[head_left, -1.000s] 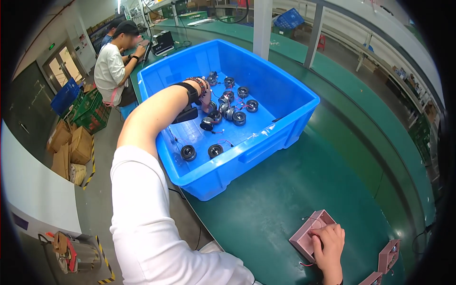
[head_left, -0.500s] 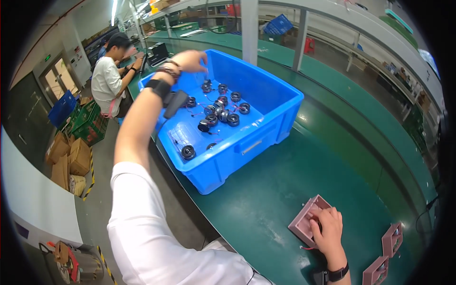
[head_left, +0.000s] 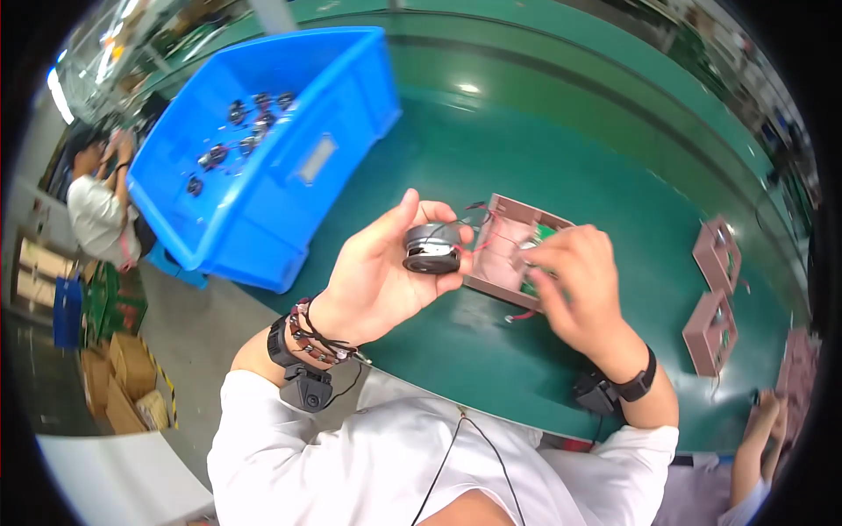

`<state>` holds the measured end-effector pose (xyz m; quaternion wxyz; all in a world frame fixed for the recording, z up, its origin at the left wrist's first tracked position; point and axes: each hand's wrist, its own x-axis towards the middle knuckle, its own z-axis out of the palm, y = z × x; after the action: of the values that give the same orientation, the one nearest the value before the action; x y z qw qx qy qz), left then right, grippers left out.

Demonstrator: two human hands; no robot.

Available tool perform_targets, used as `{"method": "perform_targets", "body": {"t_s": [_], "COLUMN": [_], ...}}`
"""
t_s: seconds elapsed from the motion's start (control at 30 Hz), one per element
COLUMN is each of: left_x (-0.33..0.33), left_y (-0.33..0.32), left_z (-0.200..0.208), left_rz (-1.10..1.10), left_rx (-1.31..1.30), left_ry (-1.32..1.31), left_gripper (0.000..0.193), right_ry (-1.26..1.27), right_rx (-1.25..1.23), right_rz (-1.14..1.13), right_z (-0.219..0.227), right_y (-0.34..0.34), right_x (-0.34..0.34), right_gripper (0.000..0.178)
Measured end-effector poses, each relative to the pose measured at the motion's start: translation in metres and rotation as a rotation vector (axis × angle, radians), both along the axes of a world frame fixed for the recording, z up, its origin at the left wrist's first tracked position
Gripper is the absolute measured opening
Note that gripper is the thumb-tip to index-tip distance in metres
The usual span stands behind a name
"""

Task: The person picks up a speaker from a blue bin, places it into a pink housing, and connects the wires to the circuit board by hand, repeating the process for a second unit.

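A small round black-and-silver speaker [head_left: 431, 249] with thin red and black wires rests in my left hand [head_left: 381, 273], the fingers curled round it. Just right of it, an open pinkish-brown box [head_left: 487, 285] lies on the green table, with part of a green circuit board [head_left: 544, 233] showing inside. My right hand [head_left: 574, 280] is over the box's right side, thumb and fingers bent close together. What these fingers hold, if anything, is hidden. A red wire end [head_left: 519, 316] sticks out at the box's near edge.
A big blue bin [head_left: 263, 175] with several more speakers [head_left: 237, 112] stands at the far left. Two similar boxes [head_left: 719, 254] [head_left: 710, 337] are on the right of the green table [head_left: 438, 368]. Another person's hands [head_left: 767, 416] are at lower right; a seated person [head_left: 96, 202] is at far left.
My left hand has come back from the blue bin and now holds a speaker by the box. My right hand stays at the box. The view has turned and shifted.
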<state>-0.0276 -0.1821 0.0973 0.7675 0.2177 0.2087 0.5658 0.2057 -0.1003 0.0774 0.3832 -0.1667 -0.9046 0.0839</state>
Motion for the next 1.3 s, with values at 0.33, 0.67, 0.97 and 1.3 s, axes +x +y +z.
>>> {"method": "perform_targets", "body": {"t_s": [0.33,0.67,0.97,1.3], "left_x": [0.059,0.038,0.019,0.019], "left_y": [0.013,0.015,0.014,0.022], "left_z": [-0.027,-0.035,-0.046,-0.037], "left_rz": [0.056,-0.367,-0.630,-0.261], "left_rx": [0.244,0.443,0.266,0.743], "left_ry": [0.152,0.136,0.120,1.036], "left_gripper": [0.041,0.060,0.054,0.059], "right_ry": [0.090,0.068,-0.038,0.273], "right_rx": [-0.190,-0.368,-0.504,-0.765], "right_rz": [-0.120,0.023,0.446,0.628], "right_z": [-0.016,-0.017,-0.009,-0.019], "right_y": [-0.032,-0.029,-0.030,-0.023], "right_x": [0.010,0.008,0.012,0.010], "right_gripper": [0.051,0.061,0.066,0.052]}}
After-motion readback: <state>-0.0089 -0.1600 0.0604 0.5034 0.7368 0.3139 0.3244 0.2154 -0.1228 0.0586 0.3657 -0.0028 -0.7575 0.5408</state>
